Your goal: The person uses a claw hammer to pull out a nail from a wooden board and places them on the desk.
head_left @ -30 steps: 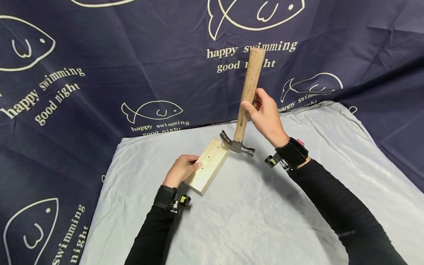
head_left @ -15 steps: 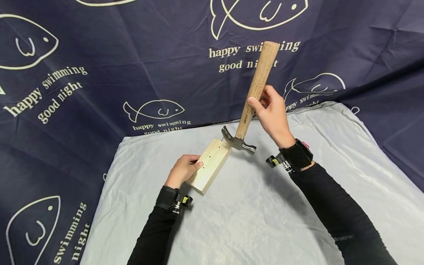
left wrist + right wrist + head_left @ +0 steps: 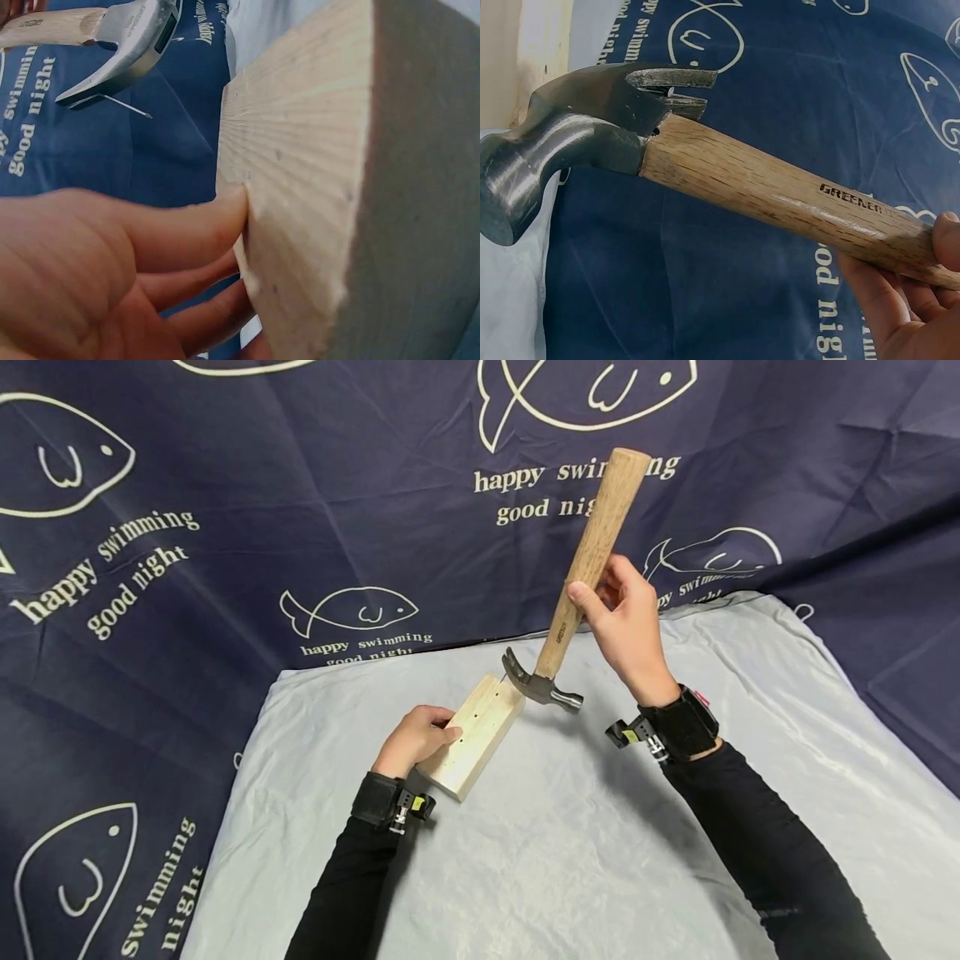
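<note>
Fabric (image 3: 360, 527), dark blue with white fish outlines and lettering, hangs left of the left hand and runs on behind both hands. Below it, a pale cloth (image 3: 525, 860) spreads beneath the hands. Next comes a black sleeve (image 3: 341, 889), leading up to a black wristband (image 3: 375, 800) with a small camera, just below the left hand (image 3: 411, 743). That hand grips the side of a pale wooden block (image 3: 476, 731), thumb on its upper face and the other fingers at its left edge. The block slants away from the left hand toward the right, with several small dark spots on its upper face; whether it sits flat on the cloth I cannot tell.

Beyond the left hand, past the block's far end, a thin nail (image 3: 127, 106) sticks out from the claw (image 3: 135, 60) of a hammer (image 3: 602, 543), its tip clear of the wood. The hammer leans, head down, between the hands, its wooden handle rising above the right hand (image 3: 633, 631), which pinches it between thumb and fingers, well apart from the left. Right of and below that hand sit a second wristband (image 3: 681, 725) and sleeve (image 3: 765, 835), both black
</note>
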`<state>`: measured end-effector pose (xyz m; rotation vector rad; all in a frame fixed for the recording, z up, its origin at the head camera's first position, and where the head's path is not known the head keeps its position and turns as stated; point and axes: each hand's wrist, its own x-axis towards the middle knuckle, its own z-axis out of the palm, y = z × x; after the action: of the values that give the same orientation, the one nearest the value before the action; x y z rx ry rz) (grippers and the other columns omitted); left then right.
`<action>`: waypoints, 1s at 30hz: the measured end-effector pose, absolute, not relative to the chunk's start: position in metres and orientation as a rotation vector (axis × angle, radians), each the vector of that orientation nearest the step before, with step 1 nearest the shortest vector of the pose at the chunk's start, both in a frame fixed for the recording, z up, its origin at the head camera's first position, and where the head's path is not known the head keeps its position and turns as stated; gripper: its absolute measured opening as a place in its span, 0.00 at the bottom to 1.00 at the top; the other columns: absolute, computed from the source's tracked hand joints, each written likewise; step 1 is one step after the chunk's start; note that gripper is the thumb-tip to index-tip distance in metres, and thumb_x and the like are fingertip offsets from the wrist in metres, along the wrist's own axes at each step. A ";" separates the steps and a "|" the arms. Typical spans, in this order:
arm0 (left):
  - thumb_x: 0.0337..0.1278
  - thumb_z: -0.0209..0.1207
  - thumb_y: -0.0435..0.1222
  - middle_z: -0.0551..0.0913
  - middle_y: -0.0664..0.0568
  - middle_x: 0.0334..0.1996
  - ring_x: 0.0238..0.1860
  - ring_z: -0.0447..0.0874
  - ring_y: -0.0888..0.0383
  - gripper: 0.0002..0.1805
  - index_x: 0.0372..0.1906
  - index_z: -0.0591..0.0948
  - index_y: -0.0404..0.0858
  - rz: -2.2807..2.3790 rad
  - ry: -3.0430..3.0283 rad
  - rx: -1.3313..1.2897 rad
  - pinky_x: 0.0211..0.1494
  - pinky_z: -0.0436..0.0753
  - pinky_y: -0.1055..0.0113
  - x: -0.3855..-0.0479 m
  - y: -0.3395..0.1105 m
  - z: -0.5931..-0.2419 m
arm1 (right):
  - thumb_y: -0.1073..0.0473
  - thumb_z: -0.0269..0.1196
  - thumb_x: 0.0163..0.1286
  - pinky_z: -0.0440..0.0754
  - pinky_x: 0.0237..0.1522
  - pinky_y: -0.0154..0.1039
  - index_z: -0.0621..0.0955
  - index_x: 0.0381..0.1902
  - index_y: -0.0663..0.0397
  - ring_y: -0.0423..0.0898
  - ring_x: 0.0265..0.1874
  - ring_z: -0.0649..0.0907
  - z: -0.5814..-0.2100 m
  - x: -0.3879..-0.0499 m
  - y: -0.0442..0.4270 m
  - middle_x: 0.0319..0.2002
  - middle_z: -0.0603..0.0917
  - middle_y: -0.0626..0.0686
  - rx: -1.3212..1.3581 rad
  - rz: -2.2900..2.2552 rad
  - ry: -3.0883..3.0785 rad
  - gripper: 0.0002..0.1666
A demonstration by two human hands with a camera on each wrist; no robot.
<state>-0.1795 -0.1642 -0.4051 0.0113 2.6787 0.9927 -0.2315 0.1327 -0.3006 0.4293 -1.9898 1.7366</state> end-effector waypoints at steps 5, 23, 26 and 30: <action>0.74 0.59 0.41 0.82 0.40 0.62 0.59 0.83 0.44 0.27 0.73 0.74 0.40 0.989 2.676 0.024 0.61 0.82 0.49 -0.178 -0.160 -0.400 | 0.62 0.69 0.71 0.83 0.38 0.29 0.82 0.57 0.60 0.39 0.37 0.87 -0.299 -0.225 0.132 0.46 0.89 0.54 0.449 1.767 -1.944 0.18; 0.70 0.64 0.39 0.84 0.48 0.58 0.56 0.84 0.51 0.20 0.64 0.81 0.42 1.317 2.901 0.489 0.59 0.84 0.57 -0.182 -0.122 -0.389 | 0.62 0.70 0.70 0.85 0.33 0.30 0.82 0.55 0.61 0.39 0.33 0.87 -0.292 -0.201 0.126 0.39 0.88 0.47 0.525 1.779 -1.947 0.17; 0.69 0.66 0.41 0.85 0.50 0.55 0.55 0.85 0.53 0.18 0.60 0.83 0.43 1.333 2.923 0.551 0.59 0.84 0.57 -0.182 -0.118 -0.390 | 0.62 0.70 0.70 0.87 0.34 0.31 0.82 0.55 0.61 0.39 0.34 0.88 -0.289 -0.197 0.126 0.39 0.88 0.48 0.544 1.783 -1.947 0.17; 0.67 0.67 0.41 0.86 0.55 0.48 0.50 0.87 0.58 0.11 0.52 0.86 0.45 1.430 2.927 0.636 0.58 0.85 0.62 -0.180 -0.115 -0.390 | 0.62 0.70 0.70 0.88 0.35 0.32 0.83 0.55 0.60 0.40 0.35 0.89 -0.286 -0.192 0.126 0.38 0.89 0.48 0.565 1.778 -1.945 0.18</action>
<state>-0.1797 -0.1149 -0.3905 0.6362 2.9274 1.4296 -0.1921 0.1258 -0.2860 0.5649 -1.9446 1.7781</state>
